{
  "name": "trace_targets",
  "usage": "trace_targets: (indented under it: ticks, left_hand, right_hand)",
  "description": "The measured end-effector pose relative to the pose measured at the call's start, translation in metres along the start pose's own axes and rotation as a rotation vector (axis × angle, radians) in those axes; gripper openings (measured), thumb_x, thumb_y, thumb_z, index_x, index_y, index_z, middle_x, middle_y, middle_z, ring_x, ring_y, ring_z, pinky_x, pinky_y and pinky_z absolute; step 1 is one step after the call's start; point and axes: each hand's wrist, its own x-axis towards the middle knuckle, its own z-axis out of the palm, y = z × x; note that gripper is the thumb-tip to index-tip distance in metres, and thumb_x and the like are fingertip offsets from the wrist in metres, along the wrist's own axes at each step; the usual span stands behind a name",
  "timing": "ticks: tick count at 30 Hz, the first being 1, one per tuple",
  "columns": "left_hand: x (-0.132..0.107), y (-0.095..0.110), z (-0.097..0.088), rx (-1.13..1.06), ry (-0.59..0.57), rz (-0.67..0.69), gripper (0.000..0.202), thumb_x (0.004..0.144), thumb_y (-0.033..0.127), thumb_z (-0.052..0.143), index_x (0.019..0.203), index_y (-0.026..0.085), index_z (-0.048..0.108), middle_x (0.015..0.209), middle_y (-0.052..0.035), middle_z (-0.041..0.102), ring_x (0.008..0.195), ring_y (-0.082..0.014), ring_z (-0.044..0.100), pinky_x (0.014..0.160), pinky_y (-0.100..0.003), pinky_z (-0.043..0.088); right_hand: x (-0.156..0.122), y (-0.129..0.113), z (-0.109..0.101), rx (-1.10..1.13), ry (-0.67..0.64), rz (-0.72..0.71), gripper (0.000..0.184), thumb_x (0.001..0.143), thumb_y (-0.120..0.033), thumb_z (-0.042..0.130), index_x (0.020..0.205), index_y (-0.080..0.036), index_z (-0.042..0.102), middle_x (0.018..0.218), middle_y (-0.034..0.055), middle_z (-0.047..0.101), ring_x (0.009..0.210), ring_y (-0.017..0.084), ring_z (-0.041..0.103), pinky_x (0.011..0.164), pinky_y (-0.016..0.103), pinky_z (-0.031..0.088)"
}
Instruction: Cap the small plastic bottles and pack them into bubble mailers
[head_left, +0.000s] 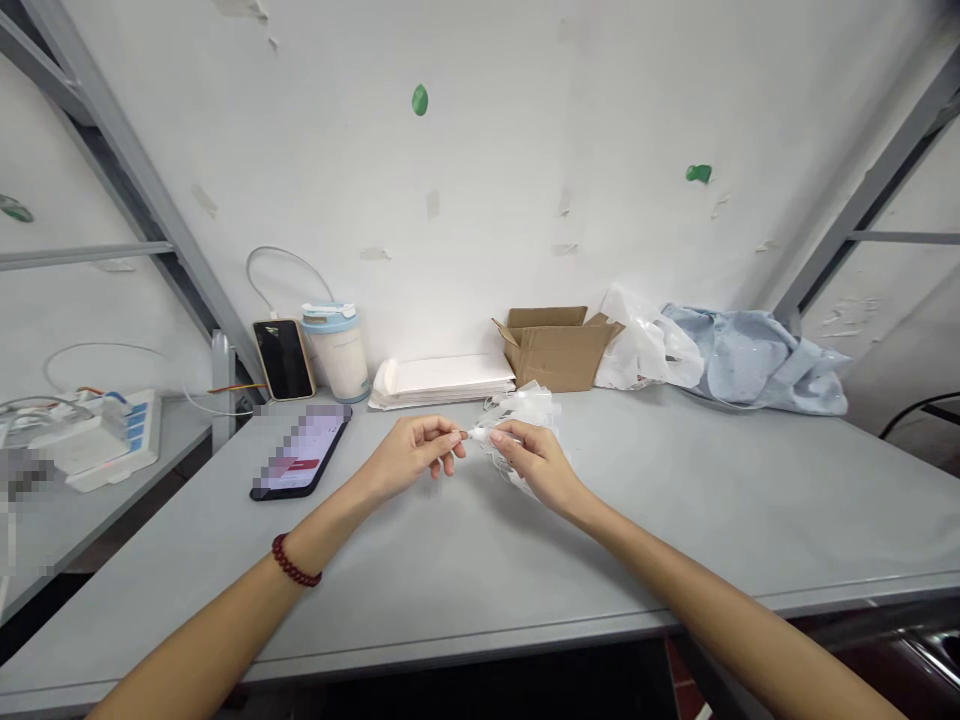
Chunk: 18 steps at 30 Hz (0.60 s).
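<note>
My left hand [417,452] and my right hand [534,460] meet over the middle of the grey table [675,500]. Both pinch a small white part [475,434] between their fingertips. Behind my right hand lies a heap of clear little plastic bags [525,408] with white pieces in them. A red bead bracelet [294,563] is on my left wrist.
A phone [301,452] lies flat at my left, a second phone [283,359] leans on the wall beside a white lidded cup [337,350]. A stack of white sheets [442,379], an open cardboard box [559,348], a white bag [645,345] and blue cloth [757,360] line the back.
</note>
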Motion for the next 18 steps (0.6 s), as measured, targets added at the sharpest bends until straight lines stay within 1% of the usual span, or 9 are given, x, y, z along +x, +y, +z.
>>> trace_targets:
  ticks: [7,10,13,18]
  left_hand:
    - [-0.0004,-0.0008,-0.0034,0.017,-0.018,-0.017,0.022,0.077,0.034,0.058,0.075,0.013,0.064,0.069,-0.0020,0.062,0.055,-0.0091,0.054,0.051,-0.021,0.040]
    - [-0.0009,-0.0013,-0.0048,0.016,-0.049,-0.021,0.019,0.076,0.031,0.059,0.075,0.013,0.066,0.068,-0.0019,0.063,0.055,-0.0093,0.054,0.052,-0.021,0.040]
    - [-0.0011,-0.0017,-0.0056,0.037,-0.082,-0.016,0.018,0.076,0.029,0.060,0.070,0.013,0.066,0.066,-0.0020,0.063,0.054,-0.0091,0.053,0.053,-0.021,0.041]
    - [-0.0003,-0.0039,-0.0058,0.074,-0.122,-0.011,0.020,0.077,0.028,0.058,0.067,0.012,0.066,0.060,-0.0016,0.062,0.054,-0.0093,0.052,0.054,-0.021,0.040]
  right_hand:
    - [-0.0003,-0.0020,-0.0023,-0.034,-0.035,0.000,0.036,0.083,-0.048,0.047,0.081,-0.014,0.061,0.061,-0.0020,0.044,0.056,0.009,0.037,0.052,0.023,0.030]
    - [0.0001,-0.0027,-0.0048,-0.061,-0.083,-0.018,0.036,0.084,-0.046,0.046,0.080,-0.014,0.061,0.062,-0.0019,0.045,0.057,0.009,0.037,0.053,0.023,0.029]
    - [0.0001,-0.0026,-0.0068,-0.082,-0.123,-0.035,0.036,0.084,-0.046,0.045,0.077,-0.014,0.060,0.062,-0.0022,0.043,0.057,0.009,0.036,0.053,0.023,0.028]
    - [-0.0001,-0.0001,-0.0064,-0.117,-0.154,-0.054,0.036,0.085,-0.045,0.045,0.072,-0.014,0.057,0.063,-0.0022,0.042,0.058,0.009,0.036,0.054,0.023,0.028]
